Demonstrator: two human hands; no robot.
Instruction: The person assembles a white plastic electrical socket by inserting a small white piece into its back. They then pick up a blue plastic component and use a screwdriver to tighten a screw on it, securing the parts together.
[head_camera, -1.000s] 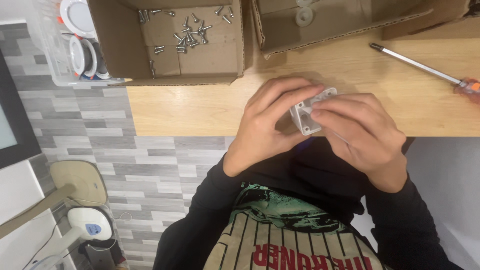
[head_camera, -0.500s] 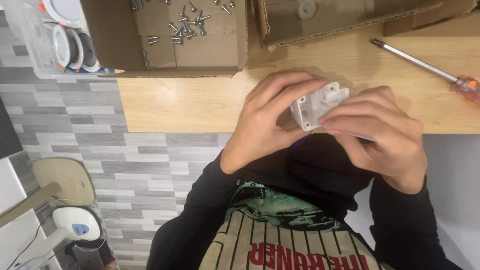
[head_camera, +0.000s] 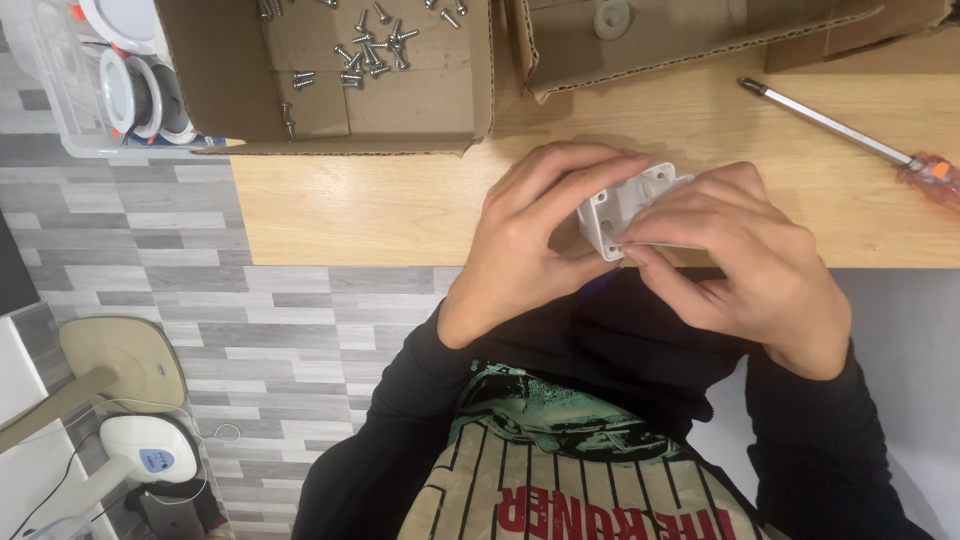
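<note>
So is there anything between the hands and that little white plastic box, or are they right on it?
Nothing visible stands between them. Both the left hand and the right hand hold the small white plastic box directly, at the wooden table edge. The screwdriver and the cardboard box of screws lie clear of it.

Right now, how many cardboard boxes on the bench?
2. One box sits at the top left of the bench, with loose screws inside. The second box is at the top right, holding a white disc. Both run past the frame's top edge.
</note>
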